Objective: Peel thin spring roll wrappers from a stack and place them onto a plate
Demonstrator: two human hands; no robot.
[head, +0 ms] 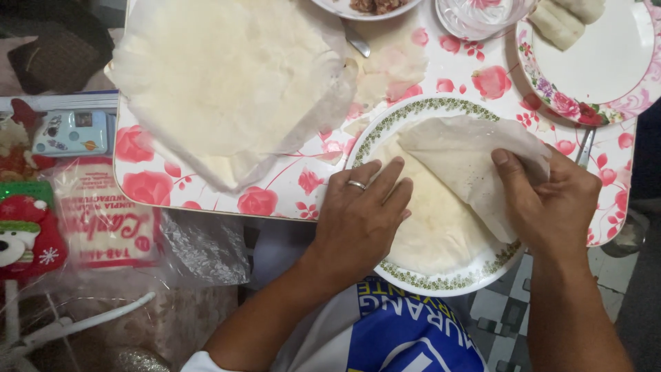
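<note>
- The left hand (361, 213) lies flat, fingers spread and gripping nothing, pressing on the left half of a thin round wrapper (434, 227) on a green-rimmed plate (441, 281) at the near edge of the table.
- The right hand (551, 200) pinches the wrapper's lifted right flap (468, 155) between thumb and fingers; the flap is peeled up and folded leftward over the sheet.
- The fold line runs from far left to near right, between the two hands.
- A stack of wrappers (227, 76) lies far left on the floral tablecloth (275, 200); a second plate (606, 62) sits far right.
</note>
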